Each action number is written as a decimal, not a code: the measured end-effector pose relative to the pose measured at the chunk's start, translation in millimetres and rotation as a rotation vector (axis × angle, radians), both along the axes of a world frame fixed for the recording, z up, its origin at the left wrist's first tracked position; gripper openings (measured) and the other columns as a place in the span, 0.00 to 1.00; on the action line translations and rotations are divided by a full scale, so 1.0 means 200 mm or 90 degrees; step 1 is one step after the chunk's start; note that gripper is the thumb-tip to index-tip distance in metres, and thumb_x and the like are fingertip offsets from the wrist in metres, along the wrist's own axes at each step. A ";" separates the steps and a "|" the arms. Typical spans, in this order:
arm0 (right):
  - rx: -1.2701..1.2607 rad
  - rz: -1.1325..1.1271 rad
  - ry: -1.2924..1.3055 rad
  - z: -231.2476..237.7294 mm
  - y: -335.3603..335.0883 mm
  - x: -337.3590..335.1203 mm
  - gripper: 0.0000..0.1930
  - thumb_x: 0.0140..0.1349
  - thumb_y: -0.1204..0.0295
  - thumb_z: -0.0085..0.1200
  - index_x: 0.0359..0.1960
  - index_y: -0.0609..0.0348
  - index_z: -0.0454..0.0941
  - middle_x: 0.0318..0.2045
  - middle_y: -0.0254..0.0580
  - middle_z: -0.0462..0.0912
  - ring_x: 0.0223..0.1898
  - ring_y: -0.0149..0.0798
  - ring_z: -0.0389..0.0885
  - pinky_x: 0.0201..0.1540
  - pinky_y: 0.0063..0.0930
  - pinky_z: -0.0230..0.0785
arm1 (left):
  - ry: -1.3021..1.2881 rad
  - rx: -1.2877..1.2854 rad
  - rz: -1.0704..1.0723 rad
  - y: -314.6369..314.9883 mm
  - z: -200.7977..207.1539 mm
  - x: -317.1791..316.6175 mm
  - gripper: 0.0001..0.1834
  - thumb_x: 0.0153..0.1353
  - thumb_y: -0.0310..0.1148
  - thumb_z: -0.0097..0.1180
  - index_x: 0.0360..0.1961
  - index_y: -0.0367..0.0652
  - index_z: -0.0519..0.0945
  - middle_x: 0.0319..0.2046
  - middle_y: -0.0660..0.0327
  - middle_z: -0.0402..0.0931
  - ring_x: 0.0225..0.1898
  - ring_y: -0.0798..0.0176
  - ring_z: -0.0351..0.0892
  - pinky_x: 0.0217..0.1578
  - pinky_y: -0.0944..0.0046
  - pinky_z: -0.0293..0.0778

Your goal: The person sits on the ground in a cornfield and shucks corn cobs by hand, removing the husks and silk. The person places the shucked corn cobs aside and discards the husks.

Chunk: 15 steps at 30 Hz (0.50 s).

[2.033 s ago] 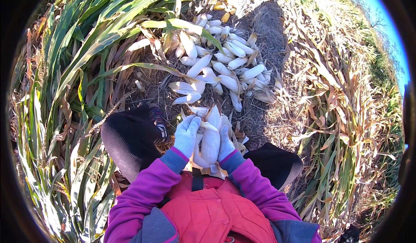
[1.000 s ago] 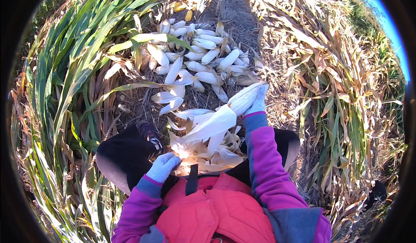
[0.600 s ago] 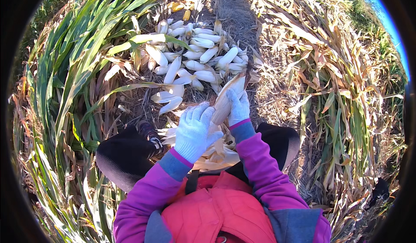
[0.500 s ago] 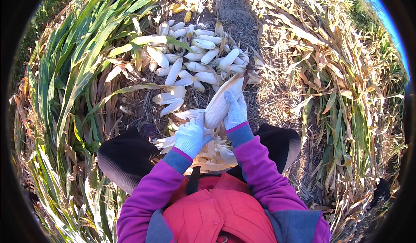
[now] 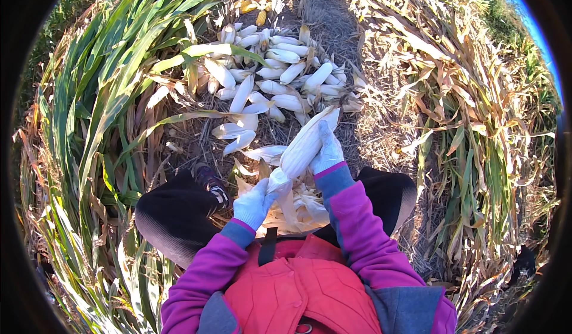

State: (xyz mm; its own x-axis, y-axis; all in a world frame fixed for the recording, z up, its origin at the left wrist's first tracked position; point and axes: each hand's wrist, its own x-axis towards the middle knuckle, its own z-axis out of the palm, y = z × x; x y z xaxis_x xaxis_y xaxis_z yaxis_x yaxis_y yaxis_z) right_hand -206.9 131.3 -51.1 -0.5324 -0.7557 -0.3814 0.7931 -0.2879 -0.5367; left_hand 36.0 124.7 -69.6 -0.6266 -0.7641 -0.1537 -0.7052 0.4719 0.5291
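My right hand (image 5: 328, 150), in a white glove, is closed round the side of a pale ear of corn (image 5: 307, 143). The ear is tilted, its dry narrow tip pointing away to the upper right. Closed as well, my gloved left hand (image 5: 253, 205) pinches a loose strip of corn husk (image 5: 280, 183) at the ear's near end. Peeled husks (image 5: 298, 208) lie below, between my legs. Past the ear spreads a heap of pale ears (image 5: 280, 72) in white husk.
Green-leaved corn stalks (image 5: 113, 90) lie along the left, dry tan stalks (image 5: 465, 102) along the right. A few bare yellow ears (image 5: 261, 17) are at the far end of the heap. My bent knees flank the husks, and a shoe (image 5: 210, 185) shows at left.
My left hand has drawn down and left, toward me, pulling a husk strip away from the ear's near end. My right hand still holds the ear, nearly in place.
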 end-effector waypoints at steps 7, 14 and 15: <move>-0.008 -0.077 0.166 0.01 0.00 0.01 0.29 0.60 0.83 0.59 0.61 0.49 0.63 0.50 0.38 0.75 0.50 0.39 0.78 0.55 0.41 0.75 | 0.221 -0.002 0.024 0.01 0.21 -0.05 0.30 0.63 0.51 0.59 0.58 0.39 0.75 0.46 0.49 0.78 0.47 0.46 0.78 0.50 0.51 0.72; 0.010 0.173 0.609 0.10 0.17 0.38 0.39 0.49 0.81 0.70 0.63 0.59 0.60 0.56 0.47 0.74 0.58 0.41 0.75 0.62 0.39 0.69 | 0.881 1.103 0.270 -0.12 0.10 -0.22 0.32 0.69 0.57 0.51 0.63 0.44 0.67 0.54 0.53 0.73 0.55 0.53 0.76 0.57 0.48 0.74; -0.057 0.144 0.822 0.09 0.20 0.40 0.44 0.46 0.79 0.74 0.64 0.60 0.59 0.58 0.49 0.73 0.60 0.43 0.74 0.63 0.39 0.68 | 0.872 1.056 0.329 -0.15 0.12 -0.20 0.32 0.69 0.56 0.52 0.63 0.44 0.67 0.55 0.53 0.73 0.55 0.53 0.76 0.57 0.48 0.73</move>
